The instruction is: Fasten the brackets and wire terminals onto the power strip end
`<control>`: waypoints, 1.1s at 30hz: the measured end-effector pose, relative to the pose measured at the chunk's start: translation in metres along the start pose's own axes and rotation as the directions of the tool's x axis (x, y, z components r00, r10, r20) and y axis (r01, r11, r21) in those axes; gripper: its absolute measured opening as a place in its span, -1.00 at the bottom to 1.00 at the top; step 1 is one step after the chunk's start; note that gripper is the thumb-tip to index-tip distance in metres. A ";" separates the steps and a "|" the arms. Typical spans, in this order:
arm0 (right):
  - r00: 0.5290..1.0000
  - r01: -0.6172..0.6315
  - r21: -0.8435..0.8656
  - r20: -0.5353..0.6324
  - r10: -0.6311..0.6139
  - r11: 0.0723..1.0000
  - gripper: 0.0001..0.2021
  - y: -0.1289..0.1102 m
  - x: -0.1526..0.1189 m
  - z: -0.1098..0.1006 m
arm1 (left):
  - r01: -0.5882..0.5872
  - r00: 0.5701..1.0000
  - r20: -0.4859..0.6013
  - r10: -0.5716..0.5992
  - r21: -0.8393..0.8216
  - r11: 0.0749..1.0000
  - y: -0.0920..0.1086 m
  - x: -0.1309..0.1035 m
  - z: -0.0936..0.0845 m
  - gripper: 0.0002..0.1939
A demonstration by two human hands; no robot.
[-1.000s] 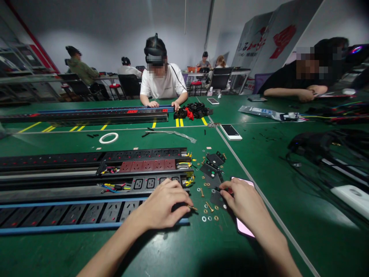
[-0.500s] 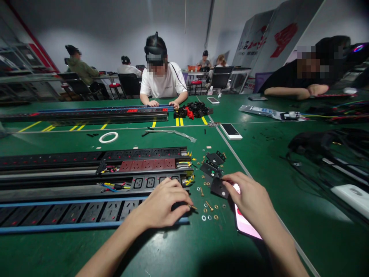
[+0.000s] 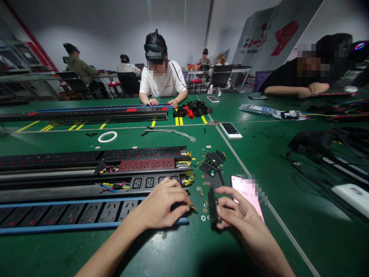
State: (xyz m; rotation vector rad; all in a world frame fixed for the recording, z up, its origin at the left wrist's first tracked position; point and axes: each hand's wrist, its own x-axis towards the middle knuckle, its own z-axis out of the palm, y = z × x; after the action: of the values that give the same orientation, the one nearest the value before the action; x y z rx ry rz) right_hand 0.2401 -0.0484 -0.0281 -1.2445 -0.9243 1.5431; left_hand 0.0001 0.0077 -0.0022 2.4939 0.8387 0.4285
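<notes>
Between the thumb and fingers of my left hand (image 3: 165, 204) is a brass screw (image 3: 193, 209), its tip pointing right. That hand rests over the right end of a blue-edged power strip (image 3: 76, 212) with black sockets. My right hand (image 3: 243, 215) grips a black end plate (image 3: 212, 207), lifted and turned nearly edge-on. Other black end plates (image 3: 211, 168) lie in a loose stack just beyond it. Around the held plate, a loose brass screw (image 3: 202, 191), washers (image 3: 203, 218) and nuts are scattered on the green table.
More power strips (image 3: 151, 164) lie side by side at left, with wires at their ends. A lit phone (image 3: 250, 192) lies beside my right hand. Farther off are a tape ring (image 3: 107, 137), a white phone (image 3: 231, 130) and black cables (image 3: 319, 154). A co-worker (image 3: 163, 79) sits opposite.
My right hand has lifted the black end plate off the stack, drawn it nearer and left, and tilted it up on edge. My left hand stays in place with its screw.
</notes>
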 end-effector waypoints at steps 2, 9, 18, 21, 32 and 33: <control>0.992 -0.095 0.073 0.090 0.089 0.993 -0.56 0.012 -0.008 0.009 | 0.001 1.000 0.003 -0.001 0.006 1.000 0.000 0.000 0.000 -0.83; 0.987 -0.097 -0.015 -0.133 0.094 0.995 -0.45 0.037 -0.010 0.033 | -0.010 1.000 -0.013 0.010 -0.004 1.000 0.002 -0.001 -0.001 -0.85; 0.962 -0.002 -0.076 -0.271 -0.018 0.997 -0.46 0.047 -0.001 0.042 | -0.030 0.999 -0.037 0.029 -0.011 0.999 0.001 0.001 -0.001 -0.84; 0.972 -0.013 -0.092 -0.233 -0.008 0.996 -0.46 0.050 0.001 0.039 | -0.031 0.999 -0.041 0.030 -0.015 0.999 0.001 0.001 -0.001 -0.84; 0.977 0.073 -0.171 -0.187 -0.105 0.983 -0.54 0.054 0.001 0.043 | 0.000 1.000 -0.030 -0.001 -0.010 1.000 0.003 0.001 -0.003 -0.83; 0.973 0.099 -0.172 -0.190 -0.132 0.980 -0.56 0.054 0.001 0.046 | 0.001 1.000 -0.031 -0.002 -0.010 1.000 0.003 0.001 -0.003 -0.84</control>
State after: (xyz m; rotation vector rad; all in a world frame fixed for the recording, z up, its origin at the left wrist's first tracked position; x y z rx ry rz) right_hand 0.1842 -0.0637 -0.0696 -1.4063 -0.9858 1.2456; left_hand 0.0010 0.0071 0.0020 2.4832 0.8484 0.4710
